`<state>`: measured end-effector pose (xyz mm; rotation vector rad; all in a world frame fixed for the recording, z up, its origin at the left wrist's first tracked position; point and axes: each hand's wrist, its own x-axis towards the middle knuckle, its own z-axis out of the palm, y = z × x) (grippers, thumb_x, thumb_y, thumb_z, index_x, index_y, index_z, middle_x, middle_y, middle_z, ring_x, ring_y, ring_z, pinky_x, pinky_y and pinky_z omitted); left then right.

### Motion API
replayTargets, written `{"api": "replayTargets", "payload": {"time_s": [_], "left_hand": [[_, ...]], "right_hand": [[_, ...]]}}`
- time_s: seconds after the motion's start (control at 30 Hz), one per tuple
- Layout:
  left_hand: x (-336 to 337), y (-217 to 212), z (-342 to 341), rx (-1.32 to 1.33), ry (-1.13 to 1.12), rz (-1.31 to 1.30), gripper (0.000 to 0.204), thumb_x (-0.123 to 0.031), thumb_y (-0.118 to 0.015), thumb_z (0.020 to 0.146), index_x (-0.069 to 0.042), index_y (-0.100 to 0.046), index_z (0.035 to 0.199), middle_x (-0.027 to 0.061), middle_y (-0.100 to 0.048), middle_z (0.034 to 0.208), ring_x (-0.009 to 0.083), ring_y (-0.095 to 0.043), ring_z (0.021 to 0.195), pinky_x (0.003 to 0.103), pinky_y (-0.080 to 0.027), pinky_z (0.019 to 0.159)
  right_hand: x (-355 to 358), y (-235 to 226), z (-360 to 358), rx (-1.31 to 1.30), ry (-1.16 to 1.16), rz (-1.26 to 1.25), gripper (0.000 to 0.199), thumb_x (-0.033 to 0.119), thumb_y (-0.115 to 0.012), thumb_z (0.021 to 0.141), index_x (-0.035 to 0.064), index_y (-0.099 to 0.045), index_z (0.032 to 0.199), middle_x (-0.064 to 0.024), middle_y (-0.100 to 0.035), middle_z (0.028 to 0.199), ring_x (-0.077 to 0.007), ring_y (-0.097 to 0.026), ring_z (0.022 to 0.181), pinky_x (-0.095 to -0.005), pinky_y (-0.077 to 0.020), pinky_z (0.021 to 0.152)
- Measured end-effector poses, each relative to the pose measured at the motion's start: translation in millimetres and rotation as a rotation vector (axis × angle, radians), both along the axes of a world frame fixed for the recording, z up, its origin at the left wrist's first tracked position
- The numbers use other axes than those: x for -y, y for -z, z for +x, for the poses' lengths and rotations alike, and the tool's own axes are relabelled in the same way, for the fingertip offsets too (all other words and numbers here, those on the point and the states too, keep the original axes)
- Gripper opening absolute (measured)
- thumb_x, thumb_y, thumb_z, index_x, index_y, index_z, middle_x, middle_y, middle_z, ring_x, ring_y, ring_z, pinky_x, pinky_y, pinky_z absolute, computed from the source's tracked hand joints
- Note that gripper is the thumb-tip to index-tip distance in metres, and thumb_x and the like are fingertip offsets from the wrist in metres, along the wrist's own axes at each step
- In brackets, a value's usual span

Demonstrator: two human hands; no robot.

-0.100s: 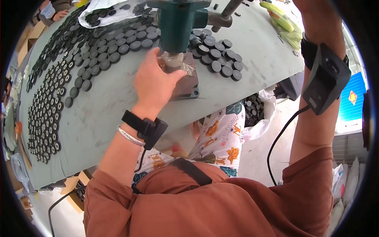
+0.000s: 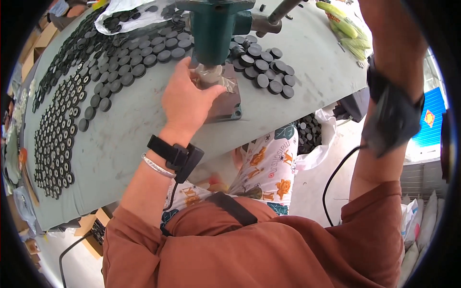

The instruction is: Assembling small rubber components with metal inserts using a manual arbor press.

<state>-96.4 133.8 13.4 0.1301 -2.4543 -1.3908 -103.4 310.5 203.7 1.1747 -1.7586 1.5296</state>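
Note:
A dark green hand press (image 2: 213, 33) stands at the table's far middle, its metal base plate (image 2: 225, 103) below. Clear crumpled plastic film (image 2: 211, 76) surrounds the lower end of its ram. My left hand (image 2: 185, 98) reaches in from the left, thumb and forefinger apart around the film; the other fingers are partly hidden, and no held piece shows. High at the upper right is my right hand (image 2: 391, 24), blurred and cut off by the frame, its fingers out of sight. Black round caps (image 2: 261, 65) lie right of the press.
Many more black caps (image 2: 137, 60) spread leftward, beside rows of ringed pieces (image 2: 55, 151). A white bag (image 2: 127, 17) of caps lies behind. Another bag (image 2: 326, 139) of caps sits below the table edge. Green packages (image 2: 343, 29) lie far right. Another person's hand (image 2: 76, 10) shows far left.
My right wrist has shifted slightly, turning and blurring, with the strapped device dropping a little. The press ram appears slightly lower. My left hand stays nearly still.

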Motion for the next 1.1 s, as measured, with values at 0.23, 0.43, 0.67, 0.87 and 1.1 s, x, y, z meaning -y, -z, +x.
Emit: {"api": "replayTargets", "payload": {"time_s": [0.23,0.43,0.67,0.87,1.1], "left_hand": [[26,-4,27,-0.164,0.071,-0.031,0.069,-0.017,-0.078,0.063,0.003,-0.045,0.12,0.0139,-0.062,0.099,0.0215,-0.06,0.087,0.031,-0.048,0.077],[3,2,5,-0.108,0.085,0.088,0.062,-0.01,-0.074,0.068,0.004,-0.044,0.121,0.0132,-0.062,0.1,0.0185,-0.06,0.086,0.03,-0.048,0.076],[7,-3,12,-0.09,0.032,0.034,0.064,-0.013,-0.074,0.068,0.005,-0.043,0.121,0.014,-0.063,0.097,0.0211,-0.061,0.086,0.031,-0.049,0.076],[5,-6,9,-0.061,0.028,0.054,0.064,-0.014,-0.074,0.068,0.005,-0.043,0.121,0.0141,-0.062,0.1,0.0212,-0.06,0.088,0.032,-0.048,0.077],[47,-2,31,-0.095,-0.017,-0.085,0.06,-0.015,-0.072,0.07,-0.003,-0.045,0.122,0.0102,-0.062,0.103,0.0192,-0.057,0.093,0.031,-0.044,0.082]], "right_hand": [[-38,9,51,0.138,-0.04,0.041,0.034,0.014,-0.035,0.092,-0.0122,-0.052,0.105,-0.0259,-0.059,0.096,-0.0324,-0.06,0.093,-0.0397,-0.0429,0.091],[-30,16,39,-0.007,-0.036,-0.001,0.03,0.01,-0.033,0.092,-0.011,-0.05,0.105,-0.0264,-0.06,0.093,-0.0363,-0.061,0.09,-0.0437,-0.0481,0.085],[-8,20,50,-0.001,-0.008,-0.112,0.02,0.003,-0.038,0.09,-0.0059,-0.047,0.105,-0.0246,-0.06,0.091,-0.036,-0.062,0.086,-0.0422,-0.05,0.082],[-2,36,66,0.017,0.169,-0.103,0.016,0.003,-0.038,0.09,-0.0019,-0.045,0.103,-0.0214,-0.059,0.09,-0.0341,-0.06,0.087,-0.0481,-0.0453,0.087],[-11,87,92,0.021,0.159,0.214,0.018,-0.008,-0.045,0.073,0.0061,-0.041,0.083,-0.0102,-0.051,0.08,-0.0243,-0.056,0.083,-0.0511,-0.0312,0.1]]}}
